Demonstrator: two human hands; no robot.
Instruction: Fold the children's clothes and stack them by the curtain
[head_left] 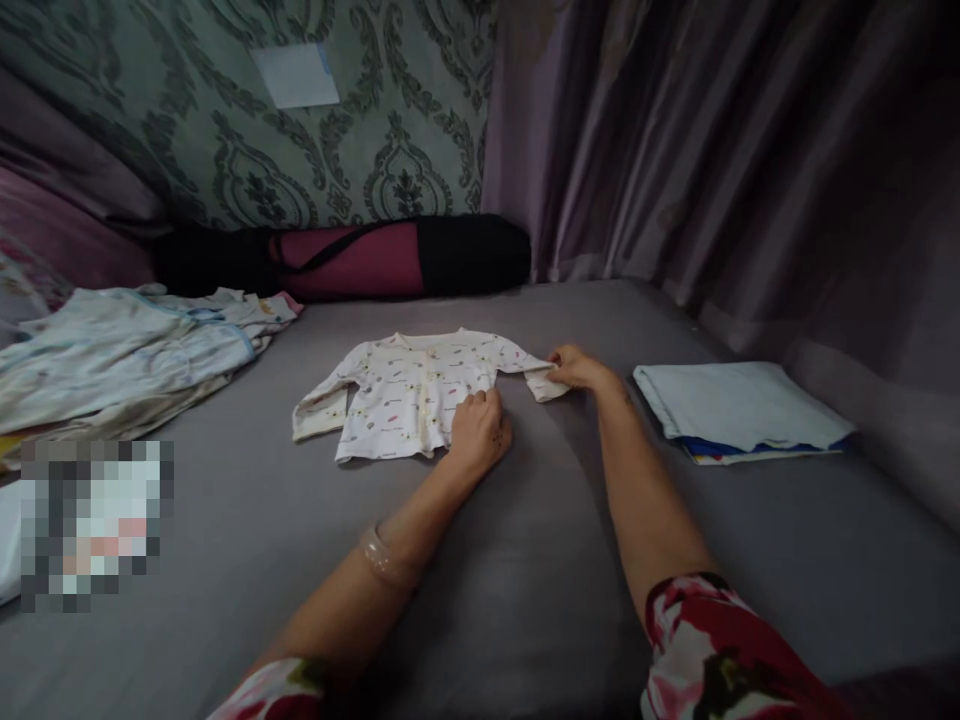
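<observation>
A small white baby shirt (405, 395) with a scattered print and a buttoned front lies spread on the grey bed sheet, collar away from me. My left hand (481, 430) is closed at the shirt's lower right side; its fingers curl over the edge of the cloth, and the fingertips are partly hidden. At the end of the sleeve on the right, my right hand (576, 367) pinches the cloth near the cuff between thumb and fingers. The other sleeve lies loose, bent downward, at the left.
Folded clothes (742, 400) are stacked at the right. Loose baby clothes (127, 335) pile up at the left, above a pixelated patch. A long black and maroon bag (352, 262) lies along the patterned wall. Purple curtains (600, 130) hang at the right.
</observation>
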